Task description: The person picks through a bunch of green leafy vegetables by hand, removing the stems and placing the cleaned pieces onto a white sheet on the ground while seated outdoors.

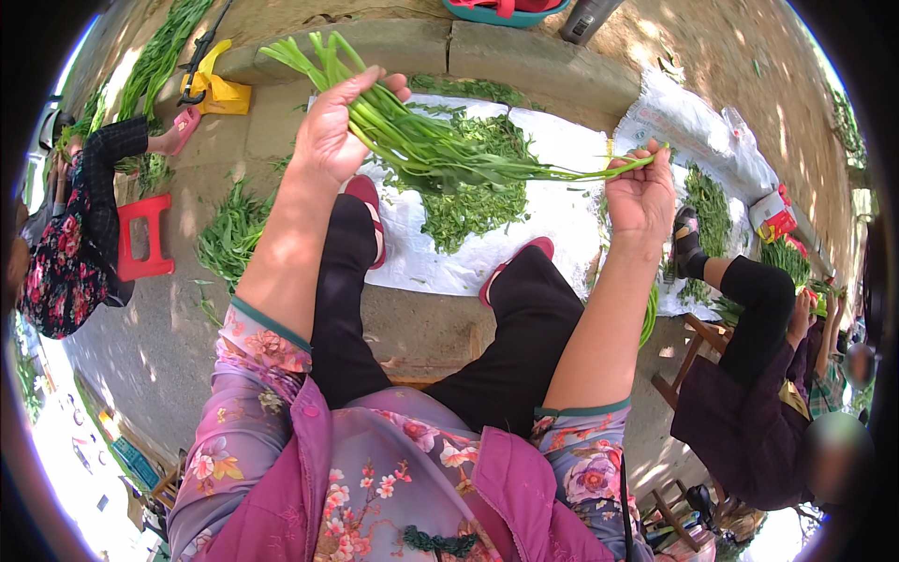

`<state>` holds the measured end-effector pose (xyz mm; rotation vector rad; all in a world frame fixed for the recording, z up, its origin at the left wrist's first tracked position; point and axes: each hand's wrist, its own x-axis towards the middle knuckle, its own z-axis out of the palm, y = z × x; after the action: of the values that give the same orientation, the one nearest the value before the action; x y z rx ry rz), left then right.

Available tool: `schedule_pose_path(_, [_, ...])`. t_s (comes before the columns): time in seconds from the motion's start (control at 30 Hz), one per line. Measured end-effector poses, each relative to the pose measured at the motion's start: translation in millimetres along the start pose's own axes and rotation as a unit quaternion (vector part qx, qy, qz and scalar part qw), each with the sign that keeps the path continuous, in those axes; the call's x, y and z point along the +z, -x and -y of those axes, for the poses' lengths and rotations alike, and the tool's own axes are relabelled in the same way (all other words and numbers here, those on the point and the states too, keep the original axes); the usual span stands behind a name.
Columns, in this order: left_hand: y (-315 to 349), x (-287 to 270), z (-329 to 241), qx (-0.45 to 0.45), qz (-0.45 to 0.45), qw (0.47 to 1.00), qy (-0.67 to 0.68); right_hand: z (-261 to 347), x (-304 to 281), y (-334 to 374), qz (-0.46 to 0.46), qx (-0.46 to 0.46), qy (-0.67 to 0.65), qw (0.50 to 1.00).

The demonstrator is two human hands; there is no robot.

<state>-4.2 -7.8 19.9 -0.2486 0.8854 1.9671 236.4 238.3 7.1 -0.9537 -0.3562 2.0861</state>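
Observation:
A bunch of long-stemmed leafy greens (426,145) stretches level between my two hands, above a white sheet (562,220). My left hand (339,120) grips it around the thick pale stems, whose cut ends fan out to the upper left. On the other side, my right hand (641,195) pinches one thin stalk or a few that run out from the bunch; the exact number is hard to make out. Beneath the bunch, a pile of loose green leaves (478,211) lies on the sheet between my feet.
More uncut greens (229,234) lie on the ground beside my left leg. A red plastic stool (145,236) and a seated person (70,234) are at the left. Another person (740,403) sits at the right by further greens (707,220). A stone kerb (543,70) runs behind the sheet.

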Motion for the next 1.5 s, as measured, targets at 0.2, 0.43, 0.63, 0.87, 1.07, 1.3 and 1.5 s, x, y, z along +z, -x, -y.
schedule_pose_path(0.2, [-2.8,-8.8,-4.4,0.079,-0.065,0.981,-0.165,8.9,-3.1,-1.4,-0.001,0.015,-0.042,0.999])
schedule_pose_path(0.43, [9.5,27.5,38.2,0.116,-0.056,0.929,-0.347,-15.1,17.4,8.0,0.023,0.032,0.015,0.999])
schedule_pose_path(0.63, [22.5,47.5,70.4,0.022,0.037,0.92,-0.388,-49.6,37.5,21.5,0.089,0.053,0.082,0.991])
schedule_pose_path(0.87, [28.5,52.9,83.5,-0.026,0.07,0.918,-0.389,-66.9,47.7,30.9,0.099,0.063,0.141,0.983])
schedule_pose_path(1.07, [33.3,57.2,81.6,-0.035,0.095,0.905,-0.413,-71.6,49.6,35.4,0.114,0.07,0.148,0.98])
schedule_pose_path(1.3, [34.0,56.5,79.7,-0.029,0.093,0.911,-0.4,-67.6,47.6,34.4,0.159,0.093,0.141,0.973])
schedule_pose_path(1.5, [28.8,49.9,81.8,-0.01,0.074,0.916,-0.395,-68.0,48.7,34.3,0.161,0.078,0.133,0.975])
